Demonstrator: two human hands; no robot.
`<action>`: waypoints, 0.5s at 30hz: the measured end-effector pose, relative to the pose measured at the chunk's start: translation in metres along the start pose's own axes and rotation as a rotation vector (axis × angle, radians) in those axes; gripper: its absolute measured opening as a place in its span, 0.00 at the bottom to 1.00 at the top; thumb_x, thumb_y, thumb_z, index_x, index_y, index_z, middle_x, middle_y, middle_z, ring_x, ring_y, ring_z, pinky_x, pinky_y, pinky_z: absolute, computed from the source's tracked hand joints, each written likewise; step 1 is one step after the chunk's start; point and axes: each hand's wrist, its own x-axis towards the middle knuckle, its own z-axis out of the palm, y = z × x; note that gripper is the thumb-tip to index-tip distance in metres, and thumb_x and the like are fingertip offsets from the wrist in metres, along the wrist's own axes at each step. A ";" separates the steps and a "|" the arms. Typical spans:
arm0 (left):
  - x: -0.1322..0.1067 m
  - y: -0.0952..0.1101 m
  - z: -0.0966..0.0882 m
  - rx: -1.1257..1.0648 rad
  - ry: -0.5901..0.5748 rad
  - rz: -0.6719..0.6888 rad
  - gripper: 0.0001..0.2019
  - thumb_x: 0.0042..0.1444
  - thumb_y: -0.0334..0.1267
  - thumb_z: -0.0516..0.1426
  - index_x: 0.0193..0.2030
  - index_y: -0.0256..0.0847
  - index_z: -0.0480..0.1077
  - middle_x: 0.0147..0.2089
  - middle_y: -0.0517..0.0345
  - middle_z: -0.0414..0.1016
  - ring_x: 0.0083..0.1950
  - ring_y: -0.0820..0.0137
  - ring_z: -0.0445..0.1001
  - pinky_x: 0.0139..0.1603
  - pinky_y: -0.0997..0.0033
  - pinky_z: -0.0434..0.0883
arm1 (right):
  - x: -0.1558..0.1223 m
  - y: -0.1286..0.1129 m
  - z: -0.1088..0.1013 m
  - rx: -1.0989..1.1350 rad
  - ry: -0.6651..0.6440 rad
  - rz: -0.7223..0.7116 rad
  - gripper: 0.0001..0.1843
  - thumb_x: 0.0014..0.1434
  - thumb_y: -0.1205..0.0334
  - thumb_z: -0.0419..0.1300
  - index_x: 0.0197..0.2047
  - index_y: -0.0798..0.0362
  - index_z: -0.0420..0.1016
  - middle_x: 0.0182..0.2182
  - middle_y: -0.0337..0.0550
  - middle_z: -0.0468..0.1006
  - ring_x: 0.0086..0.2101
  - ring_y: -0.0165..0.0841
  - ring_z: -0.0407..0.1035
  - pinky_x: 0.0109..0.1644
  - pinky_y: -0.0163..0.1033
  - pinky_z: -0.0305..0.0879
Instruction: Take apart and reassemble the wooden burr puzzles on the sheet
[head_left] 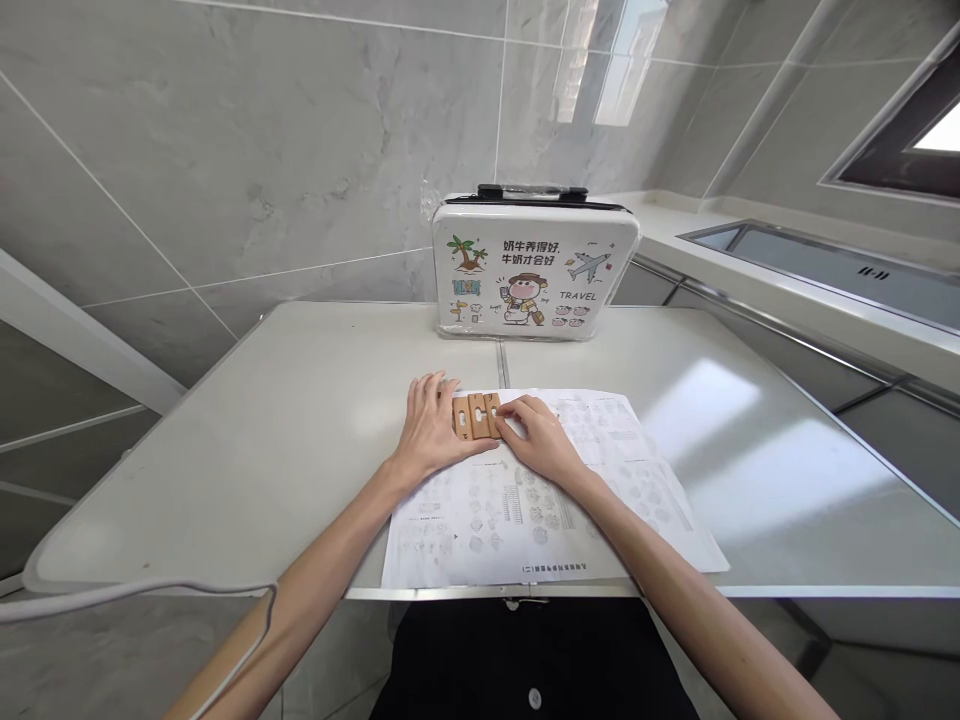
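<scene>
Three flat wooden puzzle pieces lie side by side on a printed paper sheet. Each has a cut-out in it, and small dark marks show near some ends. My left hand curls around the left side of the row, its thumb stretched along the near edge and its fingers at the far left corner. At the row's right end, my right hand pinches the rightmost piece between thumb and index finger. Fingers partly cover that piece.
A white carrying case with cartoon prints stands at the back of the white folding table. A seam runs down the table's middle. A white cable crosses the front left. To the right is a counter with a sink.
</scene>
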 end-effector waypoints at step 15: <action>0.005 -0.015 -0.013 -0.059 -0.123 0.047 0.42 0.52 0.69 0.64 0.66 0.45 0.65 0.63 0.45 0.72 0.64 0.48 0.68 0.68 0.47 0.62 | -0.001 0.000 -0.002 -0.001 -0.093 -0.114 0.17 0.70 0.55 0.60 0.60 0.45 0.77 0.54 0.50 0.77 0.57 0.47 0.70 0.62 0.55 0.70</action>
